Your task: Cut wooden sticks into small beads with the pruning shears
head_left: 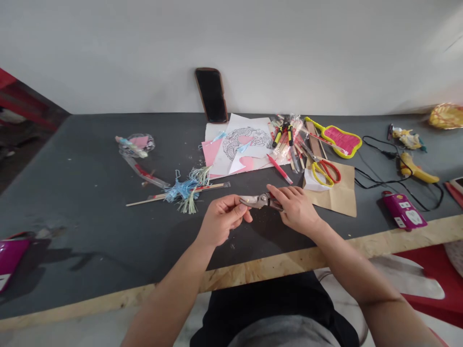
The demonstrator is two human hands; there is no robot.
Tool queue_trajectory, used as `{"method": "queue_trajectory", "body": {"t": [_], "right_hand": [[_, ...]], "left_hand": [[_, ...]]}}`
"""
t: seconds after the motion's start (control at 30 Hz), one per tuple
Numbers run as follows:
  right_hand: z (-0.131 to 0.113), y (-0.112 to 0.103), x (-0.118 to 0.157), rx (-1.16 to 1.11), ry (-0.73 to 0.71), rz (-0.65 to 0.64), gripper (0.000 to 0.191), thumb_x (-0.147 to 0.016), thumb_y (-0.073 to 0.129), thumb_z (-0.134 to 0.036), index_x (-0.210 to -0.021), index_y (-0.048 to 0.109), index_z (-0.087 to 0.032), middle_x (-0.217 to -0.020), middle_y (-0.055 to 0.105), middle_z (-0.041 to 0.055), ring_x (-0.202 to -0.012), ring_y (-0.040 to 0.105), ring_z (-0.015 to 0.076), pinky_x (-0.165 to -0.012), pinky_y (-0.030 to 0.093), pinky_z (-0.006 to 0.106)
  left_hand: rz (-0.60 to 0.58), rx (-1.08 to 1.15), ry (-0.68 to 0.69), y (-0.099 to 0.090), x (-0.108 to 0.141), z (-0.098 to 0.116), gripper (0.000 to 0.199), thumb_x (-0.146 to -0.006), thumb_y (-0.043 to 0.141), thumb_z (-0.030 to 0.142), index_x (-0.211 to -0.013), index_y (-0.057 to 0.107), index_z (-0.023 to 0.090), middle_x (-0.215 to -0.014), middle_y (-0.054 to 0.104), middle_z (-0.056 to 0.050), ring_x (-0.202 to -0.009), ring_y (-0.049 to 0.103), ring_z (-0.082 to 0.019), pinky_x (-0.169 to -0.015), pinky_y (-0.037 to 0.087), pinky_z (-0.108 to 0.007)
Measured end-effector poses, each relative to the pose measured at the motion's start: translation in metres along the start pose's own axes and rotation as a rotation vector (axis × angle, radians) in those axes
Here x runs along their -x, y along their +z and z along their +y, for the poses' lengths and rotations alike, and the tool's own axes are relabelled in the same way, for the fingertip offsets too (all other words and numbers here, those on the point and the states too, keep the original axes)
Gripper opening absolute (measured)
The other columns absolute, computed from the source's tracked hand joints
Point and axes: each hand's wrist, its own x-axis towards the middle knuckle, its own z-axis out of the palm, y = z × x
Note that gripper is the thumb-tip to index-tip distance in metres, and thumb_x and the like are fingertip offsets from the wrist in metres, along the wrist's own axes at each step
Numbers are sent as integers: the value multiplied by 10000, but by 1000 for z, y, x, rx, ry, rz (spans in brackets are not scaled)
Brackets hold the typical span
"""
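My right hand (298, 207) is wrapped round the red handles of a pair of pruning shears (255, 200), whose metal jaws point left. At the tip of the jaws, the fingers of my left hand (226, 217) are pinched together; whatever they hold is too small and too covered to make out. Both hands are above the dark table near its front edge. Left of my left hand lie blue and pale green raffia tassels (184, 189) across thin wooden sticks (141, 202). Scissors (327, 171) with yellow and red handles rest on brown paper (343, 193) beyond my right hand.
Behind my hands are a dragon drawing (235, 144), a pink marker (280, 168), yellow-black pliers (284, 132) and bundled sticks. A phone (211, 94) leans on the wall. A yellow glue gun (417, 171) with its cord and a purple box (405, 209) lie right.
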Motion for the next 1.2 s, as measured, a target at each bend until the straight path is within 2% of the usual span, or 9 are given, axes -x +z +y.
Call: {"method": "queue_trajectory", "body": {"t": [0.1,0.27,0.37,0.53,0.6,0.7,0.9,1.03,1.2], "right_hand": [[-1,4,1,-54,7,-2,673,-802,514,-112,-1473,468,-119,-1220,666,143,-1073,612,276,-953,474,401],[-5,4,2,-112,38,-35,466,-809,509,-126,-1270,574,-133,-1093,671,125,-982,623,259,-922,499,371],[-6,2,2,-95,72,-73,472,-779,500,-98,-1244,571,-135,-1047,664,114,-963,623,254,-910,499,361],[-7,2,-1,-40,122,-43,550,-761,525,-112,-1310,549,-119,-1129,655,146,-1029,609,288,-938,486,400],[-6,3,-2,-24,121,-31,631,-753,532,-111,-1383,509,-108,-1199,647,166,-1082,594,301,-952,474,416],[-4,3,-2,-21,84,-30,725,-758,517,-100,-1478,435,-119,-1290,627,174,-1138,577,305,-948,459,427],[3,2,0,-67,6,-31,720,-796,514,-112,-1509,422,-146,-1277,640,159,-1156,577,295,-938,436,423],[4,1,-1,-76,-4,-16,651,-826,490,-107,-1476,461,-137,-1211,653,153,-1122,587,287,-931,447,414],[0,-1,1,-100,3,-42,547,-811,494,-100,-1354,547,-143,-1033,657,107,-958,607,246,-905,473,361]], "left_hand": [[-37,69,-53,0,0,3,378,-683,876,428,-679,654,122,-543,682,-53,-342,295,-10,-384,142,-191],[-66,111,-108,-2,0,5,382,-665,885,434,-694,669,120,-539,681,-55,-328,274,-4,-375,115,-185],[-52,74,-122,-1,-1,5,364,-684,861,433,-700,665,126,-546,673,-46,-335,275,-10,-374,123,-188],[162,-274,111,2,1,0,226,-803,760,356,-755,696,145,-685,732,-57,-445,446,-52,-446,315,-204],[219,-378,186,1,2,-4,190,-843,725,339,-805,720,152,-718,740,-54,-493,492,-66,-481,350,-208],[132,-278,151,-2,1,-6,256,-852,722,383,-758,707,145,-654,706,-46,-446,415,-51,-442,284,-209],[-70,64,-54,-1,0,2,383,-710,857,447,-667,651,127,-552,673,-47,-354,298,-14,-391,151,-201],[-111,94,-102,-1,1,7,383,-690,877,437,-672,667,117,-532,671,-54,-344,293,-9,-386,134,-194],[-107,104,-108,-2,1,6,376,-693,875,434,-688,673,117,-524,664,-48,-339,268,-2,-384,125,-188]]}}
